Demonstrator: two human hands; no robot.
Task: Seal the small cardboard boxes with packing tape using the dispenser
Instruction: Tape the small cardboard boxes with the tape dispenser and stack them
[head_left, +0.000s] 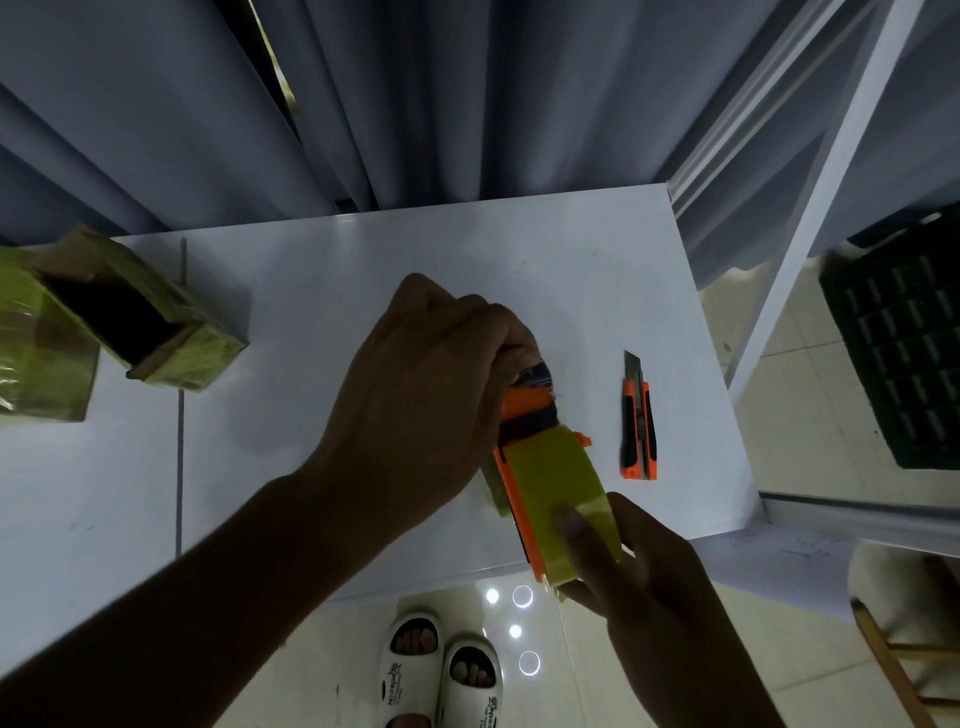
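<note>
Glossy tape roll (558, 488); matt table (363, 270); cardboard box (150, 322).

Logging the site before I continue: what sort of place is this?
Probably a home room used for packing: grey curtains behind a white table, tiled floor, and the person's slippers below.

Both forearms bare, no sleeves in view. Left hand (415, 384) and right hand (623, 566) ungloved, no rings or watch seen. Feet in white open-toe slippers (441, 670) with dark printed lettering.
</note>
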